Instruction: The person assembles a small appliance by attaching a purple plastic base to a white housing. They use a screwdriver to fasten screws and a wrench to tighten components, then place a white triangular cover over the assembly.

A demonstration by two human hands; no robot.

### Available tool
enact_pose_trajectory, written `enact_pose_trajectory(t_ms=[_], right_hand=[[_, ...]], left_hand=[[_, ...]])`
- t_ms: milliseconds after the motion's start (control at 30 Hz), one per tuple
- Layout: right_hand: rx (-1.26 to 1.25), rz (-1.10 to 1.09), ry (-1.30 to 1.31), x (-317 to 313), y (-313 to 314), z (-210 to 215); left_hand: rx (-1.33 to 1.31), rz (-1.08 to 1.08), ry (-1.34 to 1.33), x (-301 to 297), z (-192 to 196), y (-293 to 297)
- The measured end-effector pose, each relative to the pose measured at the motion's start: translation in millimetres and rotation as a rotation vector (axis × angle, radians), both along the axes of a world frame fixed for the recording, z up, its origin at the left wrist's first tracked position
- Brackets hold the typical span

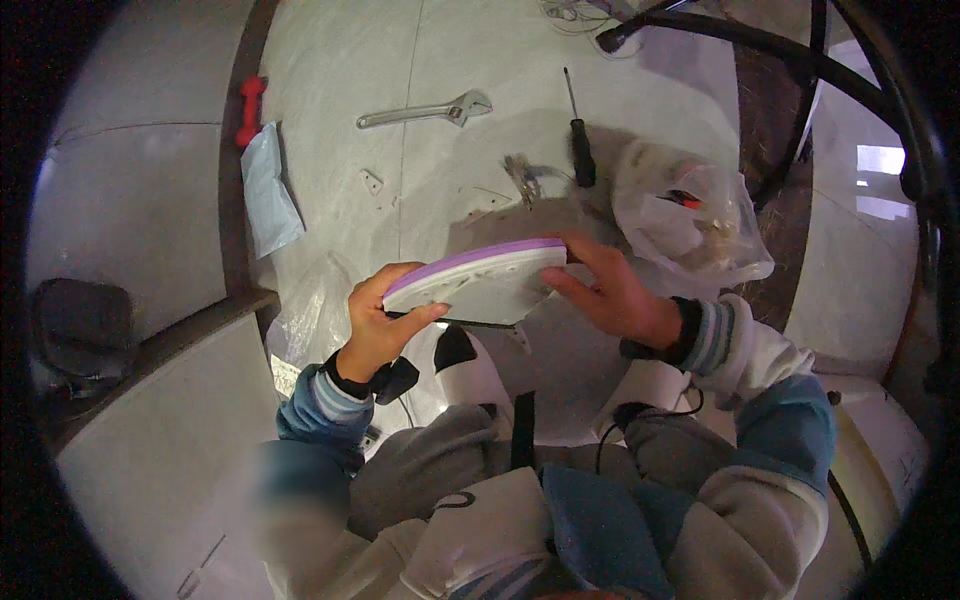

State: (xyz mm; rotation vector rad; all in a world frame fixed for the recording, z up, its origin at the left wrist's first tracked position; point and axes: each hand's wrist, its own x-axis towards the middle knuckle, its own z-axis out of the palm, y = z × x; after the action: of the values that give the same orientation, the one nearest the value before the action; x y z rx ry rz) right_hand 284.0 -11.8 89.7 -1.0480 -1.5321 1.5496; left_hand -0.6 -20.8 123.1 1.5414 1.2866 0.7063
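A thick white panel (470, 287) with a curved purple edge is held tilted above my lap. Its left end is gripped by my left hand (385, 318), the thumb lying over the near face. At the other end my right hand (612, 296) has its fingers behind the panel and its thumb on the near face. Beyond it on the floor lie an adjustable wrench (430, 113), a black-handled screwdriver (581, 150) and a small heap of metal hardware (522, 180). A small white bracket (371, 182) sits below the wrench.
A clear plastic bag (690, 240) with something orange and black inside stands at right. Clear wrap (312, 312), a pale blue packet (270, 200) and a red dumbbell-shaped thing (251, 112) are at left. Black metal tubing (780, 50) crosses the upper right.
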Motion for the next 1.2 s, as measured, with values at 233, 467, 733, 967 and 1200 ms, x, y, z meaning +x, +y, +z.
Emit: enact_pose_trajectory(t_ms=[233,467,733,967,1200], right_hand=[[0.291,0.038,-0.156,2,5,10],[0.223,0.082,-0.272,-1,17,18],[-0.114,0.018,-0.204,-6,40,15],[-0.309,0.156,-0.013,0,35,0],[-0.485,0.108,0.077,-5,29,-17]], left_hand=[[0.123,-0.11,0.048,-1,-7,2],[-0.114,-0.309,0.12,22,-6,17],[-0.458,-0.13,-0.28,48,-19,15],[-0.49,0.049,-0.428,44,-23,21],[-0.718,0.275,-0.414,43,-22,20]])
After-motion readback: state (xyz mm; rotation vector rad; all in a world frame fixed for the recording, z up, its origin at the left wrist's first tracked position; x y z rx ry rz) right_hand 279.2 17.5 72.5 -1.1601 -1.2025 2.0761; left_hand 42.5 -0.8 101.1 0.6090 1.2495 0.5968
